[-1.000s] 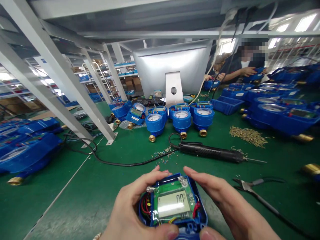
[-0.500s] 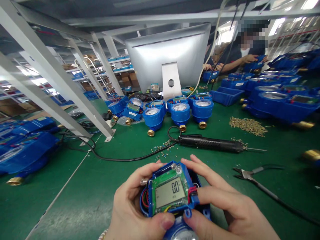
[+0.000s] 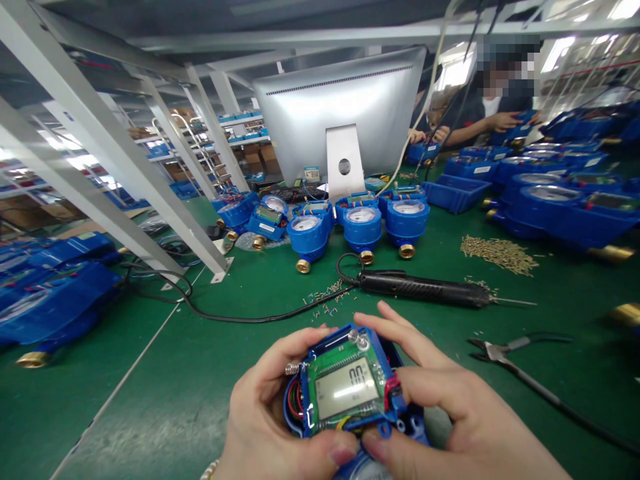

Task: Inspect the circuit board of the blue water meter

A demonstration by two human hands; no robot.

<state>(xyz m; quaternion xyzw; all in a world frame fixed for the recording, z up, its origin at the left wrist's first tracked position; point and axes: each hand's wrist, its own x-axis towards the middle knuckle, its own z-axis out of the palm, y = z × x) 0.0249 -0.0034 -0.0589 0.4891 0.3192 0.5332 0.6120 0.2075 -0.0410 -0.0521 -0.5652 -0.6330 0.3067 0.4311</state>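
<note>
Between my two hands is a blue water meter (image 3: 367, 460) with a green circuit board and a lit display (image 3: 347, 387) facing me, tilted. My left hand (image 3: 273, 407) grips its left side, thumb along the lower edge. On the right side my right hand (image 3: 450, 407) holds it, with the thumb at the lower edge and fingers at the red wires (image 3: 391, 389). More coloured wires show at the module's left side. Beyond the hands lies a black electric screwdriver (image 3: 425, 288). A pair of cutting pliers (image 3: 495, 351) rests to the right.
Several blue meters (image 3: 361, 227) stand in a row before a monitor (image 3: 340, 113); more crowd the left and right. A pile of screws (image 3: 499, 255) lies near a blue tray (image 3: 456, 193). A metal post (image 3: 150, 160) rises at left. Another person (image 3: 493, 113) handles a meter at back right.
The held meter and both hands have shifted slightly right in view, and the module has turned a little. My right fingers have moved slightly around the red wires.
</note>
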